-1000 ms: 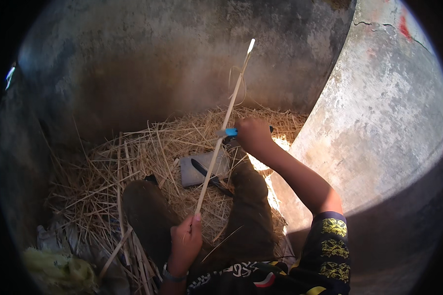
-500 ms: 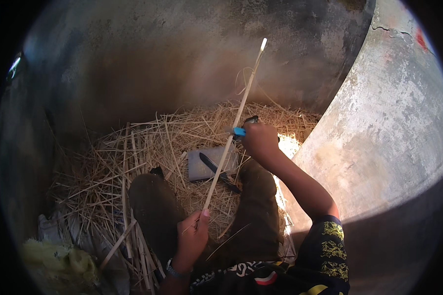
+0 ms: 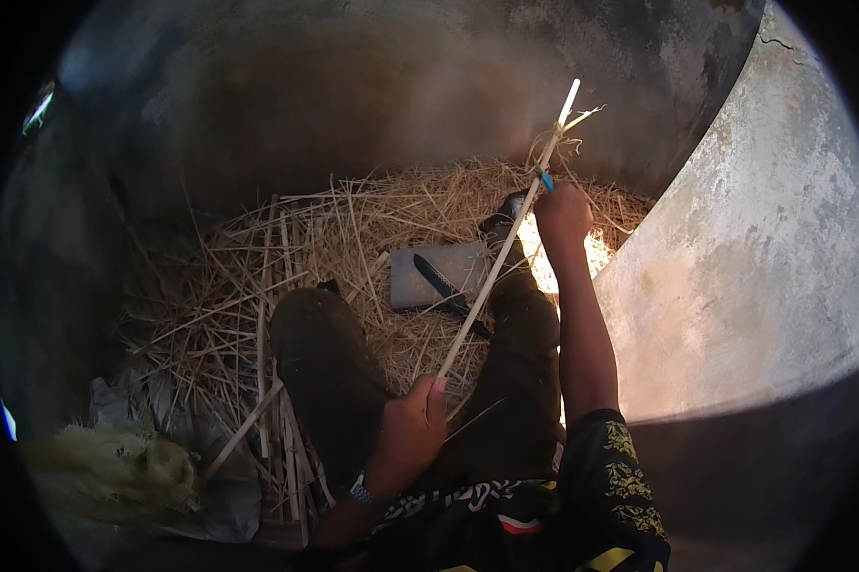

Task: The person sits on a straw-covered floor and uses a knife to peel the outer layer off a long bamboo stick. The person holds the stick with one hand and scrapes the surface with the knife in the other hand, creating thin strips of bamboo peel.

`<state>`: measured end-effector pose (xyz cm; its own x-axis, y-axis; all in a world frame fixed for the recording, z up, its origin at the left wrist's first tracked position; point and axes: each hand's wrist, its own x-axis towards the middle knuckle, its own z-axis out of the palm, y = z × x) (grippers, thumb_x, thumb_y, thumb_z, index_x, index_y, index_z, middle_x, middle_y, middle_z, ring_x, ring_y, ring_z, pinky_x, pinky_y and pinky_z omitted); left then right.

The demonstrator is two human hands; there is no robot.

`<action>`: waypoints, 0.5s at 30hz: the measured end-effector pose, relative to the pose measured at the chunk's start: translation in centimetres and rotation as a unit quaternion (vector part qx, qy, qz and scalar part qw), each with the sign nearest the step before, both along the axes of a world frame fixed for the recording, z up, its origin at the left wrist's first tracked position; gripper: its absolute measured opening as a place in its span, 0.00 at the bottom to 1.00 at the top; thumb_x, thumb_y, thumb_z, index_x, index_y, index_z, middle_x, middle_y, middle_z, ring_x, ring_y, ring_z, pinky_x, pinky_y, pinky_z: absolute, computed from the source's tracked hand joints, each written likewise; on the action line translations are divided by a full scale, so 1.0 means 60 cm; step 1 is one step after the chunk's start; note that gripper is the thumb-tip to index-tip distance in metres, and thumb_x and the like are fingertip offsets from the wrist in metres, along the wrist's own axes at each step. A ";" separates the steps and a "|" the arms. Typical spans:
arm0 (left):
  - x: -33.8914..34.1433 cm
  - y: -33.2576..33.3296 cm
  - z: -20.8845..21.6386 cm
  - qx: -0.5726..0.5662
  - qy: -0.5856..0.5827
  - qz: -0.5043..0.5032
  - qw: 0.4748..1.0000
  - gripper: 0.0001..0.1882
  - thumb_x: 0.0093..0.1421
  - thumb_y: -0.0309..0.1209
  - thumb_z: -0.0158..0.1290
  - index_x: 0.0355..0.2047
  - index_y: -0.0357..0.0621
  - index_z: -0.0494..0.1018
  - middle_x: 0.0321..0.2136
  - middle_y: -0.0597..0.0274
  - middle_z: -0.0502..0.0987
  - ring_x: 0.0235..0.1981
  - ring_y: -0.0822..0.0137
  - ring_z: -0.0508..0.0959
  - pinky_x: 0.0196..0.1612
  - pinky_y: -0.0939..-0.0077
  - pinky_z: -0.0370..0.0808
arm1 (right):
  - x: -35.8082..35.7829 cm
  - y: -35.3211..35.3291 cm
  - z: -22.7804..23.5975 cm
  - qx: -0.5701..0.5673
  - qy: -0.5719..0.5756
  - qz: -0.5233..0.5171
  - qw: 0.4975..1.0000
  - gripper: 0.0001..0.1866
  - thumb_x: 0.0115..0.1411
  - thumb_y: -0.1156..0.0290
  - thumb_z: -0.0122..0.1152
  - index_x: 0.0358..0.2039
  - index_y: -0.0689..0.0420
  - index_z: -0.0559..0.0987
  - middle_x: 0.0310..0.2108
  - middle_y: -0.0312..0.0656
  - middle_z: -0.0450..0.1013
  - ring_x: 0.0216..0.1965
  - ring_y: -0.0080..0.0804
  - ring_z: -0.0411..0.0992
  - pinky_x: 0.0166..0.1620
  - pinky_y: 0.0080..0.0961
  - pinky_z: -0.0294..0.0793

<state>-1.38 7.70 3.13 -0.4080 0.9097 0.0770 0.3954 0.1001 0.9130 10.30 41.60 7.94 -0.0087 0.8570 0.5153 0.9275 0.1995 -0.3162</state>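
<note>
A long, thin, pale wooden stick (image 3: 496, 267) slants up from my lap toward the far right. My left hand (image 3: 412, 431) is closed round its lower end, thumb along the stick. Near the upper part, my right hand (image 3: 563, 217) is closed on a small blue cutter knife (image 3: 546, 181), whose blue end meets the stick; its blade is hard to make out. Just beyond it, thin curled shavings (image 3: 567, 143) and a split sliver hang from the stick. Between my knees a dark knife (image 3: 437, 278) with a patterned handle lies across a grey rectangular slab (image 3: 408, 292).
Straw and thin strips (image 3: 353, 214) cover the floor round my legs. Longer sticks (image 3: 263, 334) lie left of my left knee. A yellowish fibrous bundle (image 3: 115, 467) sits at the lower left. Curved concrete walls (image 3: 734, 257) close in ahead and at the right.
My right hand with the cutter knife has slid up and away along the stick, raising curled shavings and a sliver near its tip. My left hand still grips the lower end.
</note>
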 end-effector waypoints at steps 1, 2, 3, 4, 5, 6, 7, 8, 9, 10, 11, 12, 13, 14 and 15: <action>0.001 0.002 0.003 -0.007 -0.005 -0.004 1.000 0.16 0.73 0.34 0.46 0.30 0.37 0.70 0.13 0.63 0.61 0.17 0.80 0.59 0.20 0.74 0.58 | 0.008 0.020 0.016 -0.021 0.020 -0.036 0.999 0.08 0.54 0.67 0.61 0.27 0.58 0.82 0.28 0.48 0.80 0.31 0.48 0.81 0.34 0.40 0.79; -0.004 0.002 0.005 -0.011 -0.010 -0.003 1.000 0.16 0.73 0.35 0.46 0.30 0.37 0.70 0.14 0.65 0.61 0.18 0.80 0.59 0.20 0.76 0.58 | 0.014 0.020 0.013 0.003 -0.008 -0.001 1.000 0.08 0.54 0.67 0.62 0.27 0.58 0.82 0.28 0.48 0.80 0.31 0.48 0.81 0.34 0.41 0.79; -0.010 0.003 -0.005 -0.016 -0.101 -0.003 0.995 0.16 0.73 0.36 0.45 0.30 0.39 0.70 0.15 0.68 0.62 0.19 0.81 0.59 0.22 0.78 0.58 | 0.009 0.004 0.013 0.026 -0.039 0.041 0.998 0.08 0.54 0.67 0.62 0.28 0.58 0.82 0.27 0.48 0.80 0.31 0.48 0.81 0.33 0.41 0.79; -0.020 0.005 -0.021 -0.020 -0.191 -0.002 0.981 0.17 0.74 0.37 0.44 0.30 0.40 0.70 0.16 0.70 0.62 0.19 0.81 0.59 0.23 0.80 0.58 | 0.001 -0.019 0.008 -0.021 -0.069 0.072 0.995 0.08 0.53 0.67 0.62 0.29 0.57 0.82 0.26 0.48 0.79 0.30 0.48 0.80 0.33 0.42 0.79; -0.024 0.003 -0.036 -0.024 -0.287 -0.001 0.958 0.17 0.74 0.38 0.43 0.30 0.41 0.71 0.17 0.73 0.62 0.20 0.82 0.59 0.24 0.82 0.58 | -0.008 -0.065 0.004 -0.071 -0.106 0.102 0.987 0.08 0.53 0.67 0.62 0.30 0.57 0.83 0.25 0.48 0.79 0.29 0.48 0.80 0.32 0.42 0.79; -0.023 0.002 -0.040 -0.027 -0.290 -0.010 0.957 0.18 0.74 0.39 0.43 0.31 0.42 0.71 0.18 0.74 0.62 0.21 0.82 0.60 0.25 0.83 0.58 | -0.004 -0.106 -0.029 -0.070 -0.110 0.137 0.982 0.08 0.54 0.68 0.61 0.30 0.57 0.83 0.25 0.49 0.78 0.29 0.49 0.80 0.33 0.44 0.78; -0.026 0.008 -0.040 -0.031 -0.292 -0.019 0.956 0.18 0.74 0.40 0.42 0.31 0.43 0.71 0.19 0.76 0.62 0.22 0.83 0.60 0.26 0.85 0.58 | -0.001 -0.149 -0.060 -0.069 -0.113 0.173 0.976 0.08 0.55 0.68 0.59 0.30 0.57 0.82 0.24 0.50 0.78 0.29 0.51 0.79 0.33 0.46 0.77; -0.024 0.011 -0.041 -0.036 -0.293 -0.028 0.955 0.18 0.74 0.41 0.42 0.31 0.43 0.71 0.21 0.77 0.62 0.23 0.83 0.60 0.27 0.86 0.58 | 0.004 -0.198 -0.074 -0.080 -0.143 0.215 0.963 0.07 0.54 0.69 0.59 0.28 0.57 0.81 0.23 0.49 0.77 0.27 0.50 0.79 0.31 0.44 0.77; -0.022 0.013 -0.043 -0.038 -0.294 -0.031 0.954 0.18 0.74 0.41 0.42 0.31 0.43 0.71 0.21 0.77 0.63 0.23 0.83 0.60 0.28 0.86 0.59 | 0.009 -0.244 -0.080 -0.090 -0.170 0.255 0.948 0.06 0.53 0.69 0.60 0.26 0.57 0.80 0.22 0.48 0.77 0.25 0.49 0.79 0.29 0.43 0.77; -0.021 0.016 -0.047 -0.038 -0.291 -0.036 0.955 0.18 0.74 0.41 0.43 0.32 0.43 0.72 0.21 0.76 0.63 0.23 0.83 0.60 0.28 0.86 0.59 | 0.010 -0.279 -0.091 -0.093 -0.173 0.270 0.943 0.05 0.52 0.70 0.60 0.24 0.57 0.78 0.21 0.48 0.77 0.23 0.48 0.78 0.27 0.42 0.76; -0.025 0.017 -0.047 -0.037 -0.282 -0.038 0.958 0.18 0.74 0.41 0.43 0.32 0.43 0.72 0.21 0.76 0.63 0.23 0.83 0.60 0.28 0.86 0.59 | 0.006 -0.301 -0.098 -0.092 -0.172 0.288 0.938 0.05 0.51 0.70 0.59 0.22 0.56 0.77 0.20 0.47 0.76 0.22 0.46 0.78 0.25 0.40 0.76; -0.024 0.015 -0.046 -0.044 -0.288 -0.040 0.956 0.18 0.74 0.41 0.44 0.33 0.42 0.72 0.22 0.75 0.64 0.24 0.83 0.61 0.28 0.86 0.59 | 0.009 -0.309 -0.101 -0.092 -0.177 0.295 0.935 0.04 0.51 0.71 0.59 0.22 0.56 0.77 0.19 0.47 0.76 0.21 0.46 0.78 0.24 0.40 0.76; -0.021 0.014 -0.045 -0.051 -0.295 -0.042 0.953 0.17 0.74 0.41 0.44 0.33 0.42 0.72 0.22 0.75 0.64 0.24 0.83 0.61 0.29 0.86 0.60 | 0.013 -0.317 -0.104 -0.092 -0.182 0.300 0.932 0.04 0.51 0.71 0.59 0.22 0.56 0.77 0.19 0.46 0.76 0.20 0.45 0.78 0.23 0.39 0.75; -0.022 0.015 -0.042 -0.057 -0.296 -0.046 0.952 0.17 0.73 0.42 0.45 0.33 0.42 0.73 0.22 0.75 0.65 0.24 0.83 0.61 0.29 0.87 0.60 | 0.013 -0.320 -0.104 -0.089 -0.184 0.305 0.930 0.04 0.51 0.72 0.59 0.22 0.56 0.77 0.19 0.46 0.76 0.19 0.44 0.78 0.22 0.39 0.75; -0.023 0.015 -0.042 -0.060 -0.291 -0.036 0.954 0.17 0.73 0.41 0.45 0.34 0.42 0.73 0.22 0.75 0.65 0.24 0.83 0.61 0.29 0.87 0.60 | 0.010 -0.316 -0.103 -0.089 -0.190 0.311 0.927 0.04 0.50 0.72 0.59 0.22 0.56 0.77 0.19 0.46 0.76 0.19 0.44 0.78 0.22 0.39 0.75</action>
<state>-2.74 8.61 0.61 -0.2859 0.9249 -0.2506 -0.1656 0.2099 0.9636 10.90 22.62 1.78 -0.6822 0.6957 0.2249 0.7010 0.7098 -0.0692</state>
